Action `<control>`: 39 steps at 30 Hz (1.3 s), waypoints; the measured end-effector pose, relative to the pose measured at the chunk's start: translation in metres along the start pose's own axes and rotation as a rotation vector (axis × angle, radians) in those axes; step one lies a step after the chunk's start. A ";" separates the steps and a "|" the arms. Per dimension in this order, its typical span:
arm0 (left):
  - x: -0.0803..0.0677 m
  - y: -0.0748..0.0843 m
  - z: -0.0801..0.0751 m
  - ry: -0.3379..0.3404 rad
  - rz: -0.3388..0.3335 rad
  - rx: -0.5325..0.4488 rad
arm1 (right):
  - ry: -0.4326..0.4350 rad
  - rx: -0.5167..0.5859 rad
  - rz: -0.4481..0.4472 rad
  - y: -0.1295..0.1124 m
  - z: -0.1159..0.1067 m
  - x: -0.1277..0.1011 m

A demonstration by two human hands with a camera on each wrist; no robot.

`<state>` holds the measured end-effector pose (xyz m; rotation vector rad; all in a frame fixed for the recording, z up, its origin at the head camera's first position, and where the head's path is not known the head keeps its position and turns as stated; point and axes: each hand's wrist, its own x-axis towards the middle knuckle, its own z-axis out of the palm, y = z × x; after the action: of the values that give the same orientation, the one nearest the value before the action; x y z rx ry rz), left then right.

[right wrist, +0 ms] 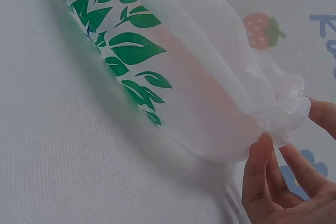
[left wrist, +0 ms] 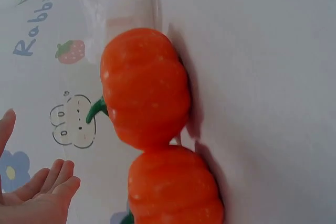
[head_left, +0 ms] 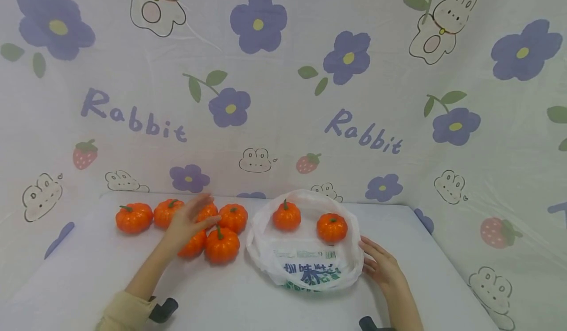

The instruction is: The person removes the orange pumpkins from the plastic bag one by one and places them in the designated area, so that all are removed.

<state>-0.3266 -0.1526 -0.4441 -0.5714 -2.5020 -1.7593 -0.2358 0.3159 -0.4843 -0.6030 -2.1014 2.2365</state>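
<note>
Bright, even, diffuse light — soft shadows only. Head view bows at edges. Wrist views soft; pumpkin (left wrist: 146,87) shadow falls toward 3 o'clock.

Pumpkins (head_left: 221,245) smooth glossy plastic; bag (head_left: 305,267) thin translucent plastic.

Left hand (head_left: 188,225) hovers over pumpkins (head_left: 221,245); right hand (head_left: 382,266) touches bag (head_left: 305,267).

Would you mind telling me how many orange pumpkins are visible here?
8: six clustered on the table under the left hand, two in the plastic bag. More may be hidden behind the hand.
</note>
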 end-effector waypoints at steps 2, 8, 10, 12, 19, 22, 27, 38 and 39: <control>0.002 0.002 0.006 -0.002 -0.002 -0.005 | -0.004 0.010 -0.006 0.000 0.000 0.000; 0.008 0.010 0.025 -0.020 0.041 -0.040 | 0.005 -0.015 0.002 0.000 -0.001 -0.001; 0.011 0.012 0.031 -0.035 0.062 -0.055 | 0.006 -0.017 0.004 0.000 -0.001 -0.001; 0.014 0.014 0.036 -0.049 0.065 -0.069 | 0.007 -0.014 0.006 0.000 -0.001 0.000; 0.026 0.017 0.058 -0.073 0.015 -0.085 | 0.007 -0.007 0.010 0.000 -0.001 0.000; 0.030 0.020 0.068 -0.082 -0.010 -0.095 | 0.008 -0.006 0.012 0.000 -0.001 0.000; 0.036 0.028 0.088 -0.084 0.006 -0.078 | 0.007 0.005 0.010 -0.001 -0.002 0.000; 0.044 0.044 0.125 -0.128 0.040 -0.106 | 0.010 0.004 0.029 -0.002 -0.002 0.005; 0.045 0.044 0.127 -0.138 0.035 -0.102 | 0.008 0.003 0.031 -0.003 -0.001 0.005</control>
<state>-0.3317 -0.0104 -0.4395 -0.7624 -2.4823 -1.9060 -0.2407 0.3190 -0.4831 -0.6476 -2.0990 2.2489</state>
